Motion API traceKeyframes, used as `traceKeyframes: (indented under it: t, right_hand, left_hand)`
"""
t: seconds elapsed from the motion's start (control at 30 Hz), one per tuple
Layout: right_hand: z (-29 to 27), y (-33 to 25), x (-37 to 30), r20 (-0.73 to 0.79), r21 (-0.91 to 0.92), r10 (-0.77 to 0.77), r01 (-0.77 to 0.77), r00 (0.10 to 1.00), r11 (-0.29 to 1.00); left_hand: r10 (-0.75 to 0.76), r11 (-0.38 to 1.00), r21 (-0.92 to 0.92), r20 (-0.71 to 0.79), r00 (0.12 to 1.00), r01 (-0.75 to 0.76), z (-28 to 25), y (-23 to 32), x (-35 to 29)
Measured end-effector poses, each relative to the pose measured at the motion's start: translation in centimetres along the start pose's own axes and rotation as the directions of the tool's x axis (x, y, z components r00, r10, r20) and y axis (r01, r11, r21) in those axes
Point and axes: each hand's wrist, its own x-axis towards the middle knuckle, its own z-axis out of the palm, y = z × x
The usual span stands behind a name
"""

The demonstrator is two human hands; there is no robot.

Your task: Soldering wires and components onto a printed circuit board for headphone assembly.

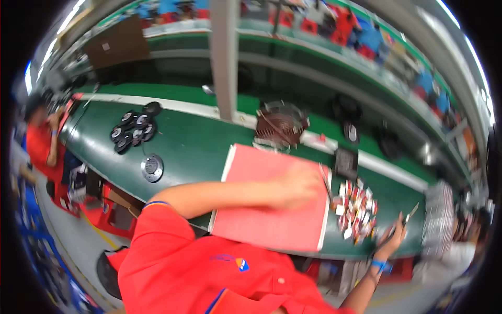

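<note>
Green bench (pixel 196 141), pink mat (pixel 261 225), workers (pixel 345 26) beyond; left fingers (pixel 309 183) blurred, grip unclear, right fingers (pixel 401 224) around slim tool (pixel 413 211)

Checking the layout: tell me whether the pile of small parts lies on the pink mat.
No, the pile of small parts lies on the green table, right of the pink mat.

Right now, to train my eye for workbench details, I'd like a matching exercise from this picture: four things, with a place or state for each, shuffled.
1. left hand
2. right hand
3. pile of small pieces
4. cluster of black discs

A. mostly red and white, beside the pink mat
B. blurred, over the pink mat
C. on the left part of the green bench
D. holding a thin tool

Pairs: 1-B; 2-D; 3-A; 4-C
</note>
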Motion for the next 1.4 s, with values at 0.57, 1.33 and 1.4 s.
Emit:
traceKeyframes:
  t: [0.57, 1.33, 1.4]
  right_hand:
    - [7.0, -18.9, 3.3, 0.488, 0.293, -0.227, 0.087, 0.843, 0.952]
    - [6.7, -16.8, 7.9, 0.245, 0.207, -0.155, 0.104, 0.957, 0.973]
    - [4.1, -15.0, 6.8, 0.128, 0.144, -0.074, 0.056, 0.989, 0.988]
  left_hand:
    - [-0.348, 0.937, 0.017, 0.103, 0.932, 0.349, -8.6, 0.7, -8.2]
    - [-0.519, 0.831, -0.074, 0.257, 0.815, 0.552, -9.0, 1.3, -7.0]
    - [-0.527, 0.828, -0.057, 0.258, 0.810, 0.558, -9.0, 1.7, -7.1]
